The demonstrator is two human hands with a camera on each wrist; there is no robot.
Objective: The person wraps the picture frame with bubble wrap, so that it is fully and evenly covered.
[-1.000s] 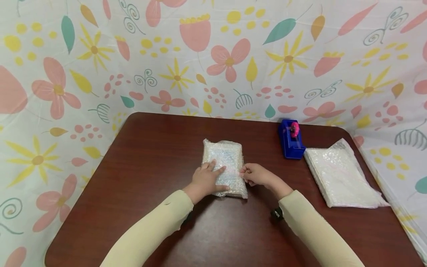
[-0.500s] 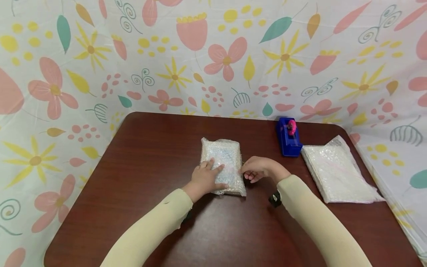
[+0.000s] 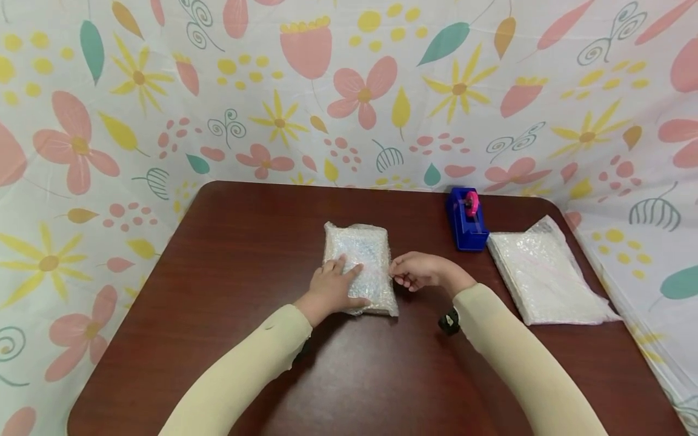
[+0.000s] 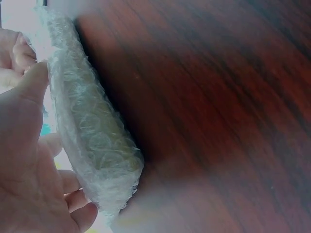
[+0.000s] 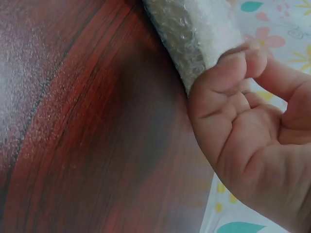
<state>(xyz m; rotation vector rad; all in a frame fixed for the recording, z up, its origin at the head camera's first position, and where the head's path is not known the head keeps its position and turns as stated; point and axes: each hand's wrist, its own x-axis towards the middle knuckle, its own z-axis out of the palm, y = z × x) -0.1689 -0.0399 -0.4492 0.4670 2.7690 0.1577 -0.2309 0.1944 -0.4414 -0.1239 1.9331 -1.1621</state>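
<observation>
A flat package in bubble wrap (image 3: 368, 245) lies on the brown table, with something bluish faintly visible through its top. My left hand (image 3: 329, 289) rests on its lower left part, fingers spread; the left wrist view shows those fingers (image 4: 68, 182) along the wrapped side. At the package's right edge is my right hand (image 3: 422, 271), its thumb and forefinger tips pinched together on the bubble wrap there. In the right wrist view the other fingers of this hand (image 5: 243, 116) are curled in. Whether a strip of tape is also between the tips is too small to tell.
A blue tape dispenser (image 3: 469, 227) with a pink roll core stands toward the back right of the table (image 3: 245, 242). Beside it, near the right edge, lies a larger bubble wrap package (image 3: 545, 278). A flower-patterned cloth (image 3: 349, 91) hangs behind the table.
My right hand has shifted slightly up along the package's right edge and its wrist has turned. The left hand keeps its place on the package. The whole view has drifted a little.
</observation>
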